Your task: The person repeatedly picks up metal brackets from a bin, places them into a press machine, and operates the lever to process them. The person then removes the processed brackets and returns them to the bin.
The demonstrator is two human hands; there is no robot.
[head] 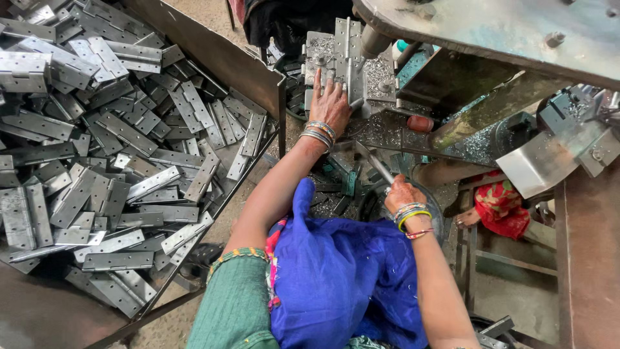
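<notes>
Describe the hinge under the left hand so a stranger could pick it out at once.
Start at the big tray heaped with grey metal hinges on the left, then look right to the drill machine's work plate strewn with shavings. The hinge lies flat and open there under the drill spindle, just beyond the left hand. Unlike the heaped ones, it lies alone on the plate.

Metal workshop | tray (213, 55) heaped with steel hinges (123, 136) | drill press (361, 58), swarf
</notes>
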